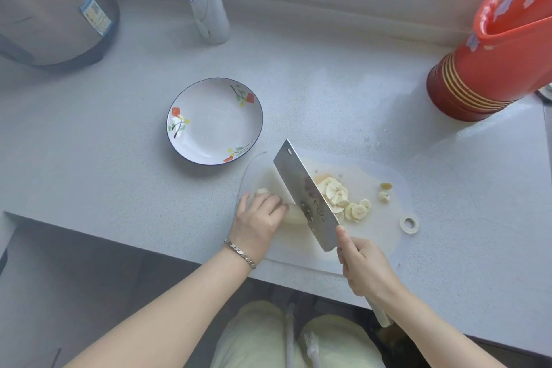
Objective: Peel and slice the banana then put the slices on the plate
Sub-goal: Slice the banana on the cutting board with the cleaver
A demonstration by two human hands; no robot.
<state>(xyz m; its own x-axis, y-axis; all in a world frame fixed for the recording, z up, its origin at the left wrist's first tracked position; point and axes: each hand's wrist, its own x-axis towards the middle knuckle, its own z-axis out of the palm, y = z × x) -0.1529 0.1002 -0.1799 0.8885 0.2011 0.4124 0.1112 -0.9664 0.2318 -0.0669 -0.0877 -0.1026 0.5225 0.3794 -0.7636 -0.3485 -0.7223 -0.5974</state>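
Note:
A peeled banana [294, 213] lies on a translucent white cutting board [379, 170], and my left hand [259, 216] presses down on it, covering most of its left part. In my right hand [366, 267] is the handle of a wide cleaver [304, 194], whose blade stands on the banana's cut end. Just right of the blade, several pale round banana slices [343, 202] are piled on the board. Two small end pieces [384, 192] lie farther right. Beyond the board at the upper left, a white plate [215, 125] painted with flowers holds nothing.
A red plastic container [493, 69] stands at the back right. A clear bottle [206, 0] and a metal cooker [50, 9] stand at the back left. A small tape ring [409, 223] lies at the board's right edge. The counter's front edge runs below my wrists.

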